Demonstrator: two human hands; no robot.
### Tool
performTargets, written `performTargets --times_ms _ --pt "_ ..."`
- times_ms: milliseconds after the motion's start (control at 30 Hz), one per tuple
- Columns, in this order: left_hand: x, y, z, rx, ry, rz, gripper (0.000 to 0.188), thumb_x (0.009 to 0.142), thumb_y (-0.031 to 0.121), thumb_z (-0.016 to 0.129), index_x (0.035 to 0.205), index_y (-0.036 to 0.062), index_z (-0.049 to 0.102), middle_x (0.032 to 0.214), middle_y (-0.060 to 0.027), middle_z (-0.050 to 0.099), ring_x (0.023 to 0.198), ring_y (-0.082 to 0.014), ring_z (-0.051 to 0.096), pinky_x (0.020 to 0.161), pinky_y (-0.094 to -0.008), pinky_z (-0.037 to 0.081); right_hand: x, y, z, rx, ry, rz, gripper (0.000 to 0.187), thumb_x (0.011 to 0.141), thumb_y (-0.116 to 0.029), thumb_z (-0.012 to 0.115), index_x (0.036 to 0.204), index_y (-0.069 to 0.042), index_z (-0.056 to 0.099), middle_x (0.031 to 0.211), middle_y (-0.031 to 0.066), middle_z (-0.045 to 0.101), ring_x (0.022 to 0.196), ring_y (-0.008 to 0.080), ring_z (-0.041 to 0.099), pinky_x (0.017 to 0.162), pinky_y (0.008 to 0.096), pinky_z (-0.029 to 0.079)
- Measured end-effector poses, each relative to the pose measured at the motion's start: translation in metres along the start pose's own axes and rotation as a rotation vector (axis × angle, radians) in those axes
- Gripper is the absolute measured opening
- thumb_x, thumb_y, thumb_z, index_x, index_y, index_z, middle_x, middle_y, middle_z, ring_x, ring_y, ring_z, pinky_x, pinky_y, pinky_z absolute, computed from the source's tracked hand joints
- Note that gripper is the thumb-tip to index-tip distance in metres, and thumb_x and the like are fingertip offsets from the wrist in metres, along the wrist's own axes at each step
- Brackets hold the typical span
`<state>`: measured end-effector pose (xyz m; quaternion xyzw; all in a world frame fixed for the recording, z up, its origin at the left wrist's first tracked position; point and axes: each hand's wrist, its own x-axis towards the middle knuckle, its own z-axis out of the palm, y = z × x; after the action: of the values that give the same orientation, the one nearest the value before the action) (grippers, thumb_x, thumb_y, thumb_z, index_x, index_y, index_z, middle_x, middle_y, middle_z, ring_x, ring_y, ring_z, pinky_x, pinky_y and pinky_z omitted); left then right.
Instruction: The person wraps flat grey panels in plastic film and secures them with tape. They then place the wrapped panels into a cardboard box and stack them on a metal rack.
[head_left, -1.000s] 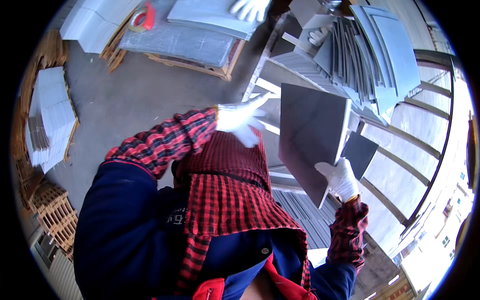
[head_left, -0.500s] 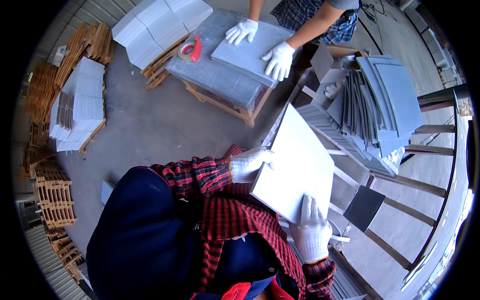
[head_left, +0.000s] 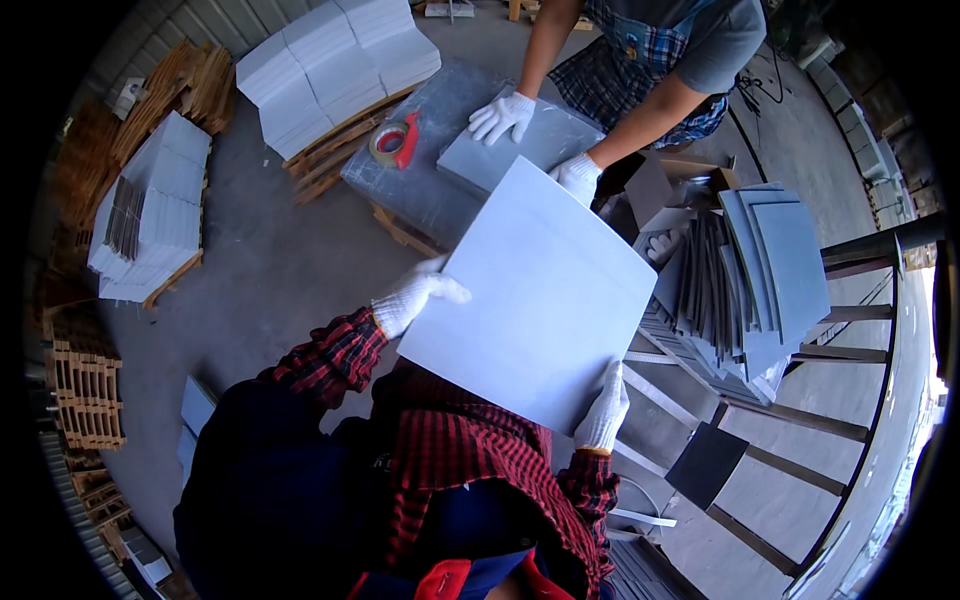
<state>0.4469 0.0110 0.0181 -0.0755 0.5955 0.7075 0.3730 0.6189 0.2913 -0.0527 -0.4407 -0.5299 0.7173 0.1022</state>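
Note:
Between my gloved hands I hold a pale grey-white square tile (head_left: 535, 300), tilted, in front of my body. My left hand (head_left: 415, 295) grips its left edge, thumb lying over the top face. At the lower right corner my right hand (head_left: 603, 412) is closed on the edge, with its fingers partly hidden. Beyond the tile, a co-worker's gloved hands rest on a grey tile stack (head_left: 470, 160) upon a plastic-covered table (head_left: 375, 180). One of those hands is partly covered by my tile.
A tape dispenser (head_left: 395, 143) lies on the co-worker's table. To the right, grey sheets (head_left: 790, 260) lean in a pile beside a metal roller frame (head_left: 815, 420) bearing a dark square tile (head_left: 707, 465). Wrapped pallet stacks (head_left: 340, 70) and wooden pallets (head_left: 85, 385) stand left.
My hands have swung the tile leftward and turned its broad face up toward me. The co-worker's right-side hand has shifted slightly, and my view has moved.

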Motion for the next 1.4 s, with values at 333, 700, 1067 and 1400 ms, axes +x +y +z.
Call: performTargets --times_ms 333,700,1067,1400 --pt "0.136 0.035 -0.154 0.150 0.330 0.006 0.034 0.099 0.025 0.063 0.127 0.0049 0.060 0.112 -0.0008 0.063 0.100 -0.0095 0.060 0.087 -0.0265 0.050 0.054 -0.026 0.195 -0.098 0.071 -0.213 0.042 0.106 -0.033 0.050 0.109 0.005 0.067 0.092 0.0003 0.064 0.084 0.0081 0.051 0.075 0.0269 0.045" --pt "0.251 0.079 -0.180 0.056 0.127 0.103 0.037 0.101 0.022 0.060 0.131 0.0019 0.057 0.117 -0.0012 0.062 0.107 -0.0091 0.055 0.097 -0.0271 0.044 0.162 -0.024 0.258 -0.141 0.185 -0.050 0.048 0.102 -0.040 0.057 0.121 0.003 0.066 0.103 0.0032 0.068 0.091 0.0122 0.058 0.080 0.0292 0.048" --pt "0.355 0.092 -0.181 0.562 0.222 0.133 0.061 0.099 0.045 0.053 0.140 -0.0007 0.047 0.135 -0.0230 0.057 0.126 -0.0333 0.055 0.105 -0.0394 0.040 0.260 -0.008 0.268 -0.217 0.223 -0.103 0.043 0.100 -0.034 0.059 0.110 0.006 0.070 0.086 0.0027 0.066 0.078 0.0111 0.056 0.070 0.0302 0.048" --pt "0.370 0.133 -0.165 1.233 0.250 0.057 0.056 0.092 0.042 0.060 0.133 0.0051 0.051 0.129 -0.0259 0.057 0.114 -0.0447 0.058 0.097 -0.0500 0.045 0.282 -0.002 0.278 -0.694 0.387 -0.154 0.051 0.097 -0.042 0.055 0.114 0.004 0.068 0.094 0.0246 0.072 0.085 0.0330 0.068 0.080 0.0431 0.050"
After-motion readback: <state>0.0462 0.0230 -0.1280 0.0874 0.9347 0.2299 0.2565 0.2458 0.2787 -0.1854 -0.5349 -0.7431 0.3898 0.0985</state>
